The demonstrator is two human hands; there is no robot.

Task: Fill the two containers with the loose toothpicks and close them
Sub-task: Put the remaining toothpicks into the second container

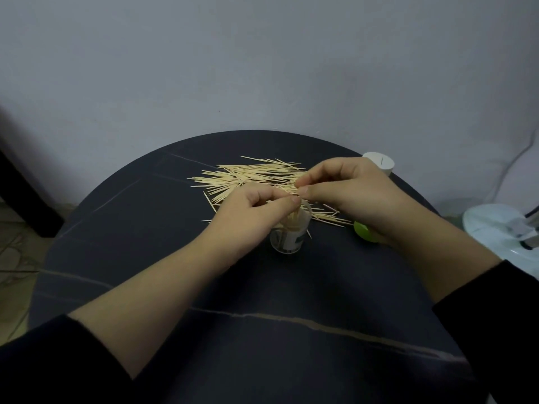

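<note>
We work over the round dark table [145, 287]; on it the left hand [250, 211] sits just left of centre, its grip narrow, thumb and forefinger closed on a small bunch of sticks above the mouth of a container; the right hand [350, 193] sits at its three o'clock, its grip likewise narrow, fingertips pinching a few sticks at the near edge of the heap.

The loose toothpicks [248, 176] lie fanned out at twelve o'clock from the table's centre, most still on the table, so we judge the filling far from done; the clear container [287, 239] stands upright at six o'clock of the heap, directly under the left hand, open and partly filled with sticks standing on end; the white container [382, 164] stands at two o'clock on the table's rim, well apart from the heap; the green lid [363, 230] lies at three o'clock of the clear container, half hidden beneath the right wrist.

Each toothpick looks very light, stiff yet easy to snap, and sharp at the tips; we judge it best to gather several side by side and pinch them at mid-length, then drop them point down; the clear container looks light enough to tip, so we would steady its wall.
</note>
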